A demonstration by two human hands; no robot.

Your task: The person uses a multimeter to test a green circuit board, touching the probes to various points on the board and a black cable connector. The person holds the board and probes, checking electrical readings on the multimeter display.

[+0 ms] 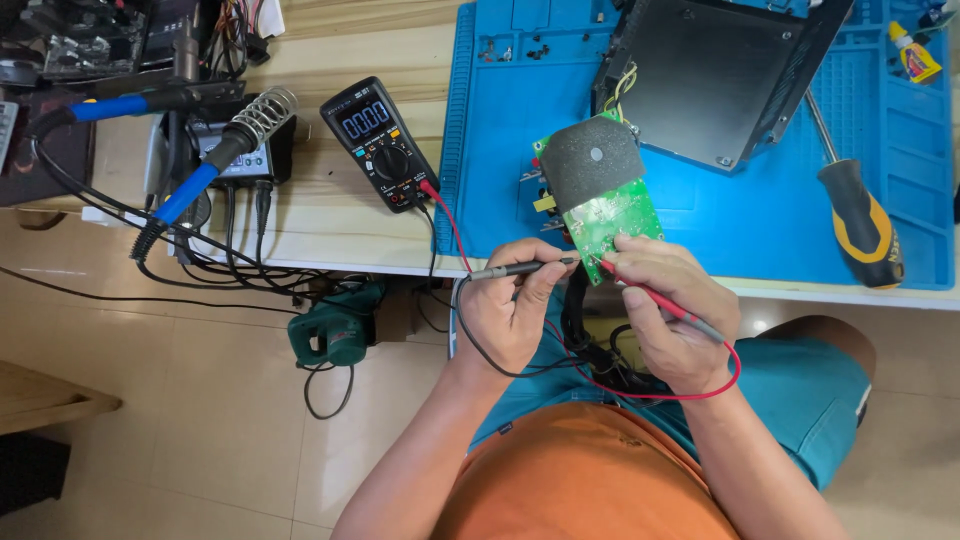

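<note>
Fingers of left hand (510,315) pinch black probe (520,268), right hand (670,320) red probe (660,305), both touching circuit board (610,220).

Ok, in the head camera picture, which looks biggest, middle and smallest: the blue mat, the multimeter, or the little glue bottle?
Largest to smallest, as they look in the head view:
1. Blue mat, covering much of the table's right side.
2. Black multimeter, left of the mat.
3. Yellow glue bottle, in the mat's far right corner.
The gaps are wide, so nearness to the camera doesn't change the order.
</note>
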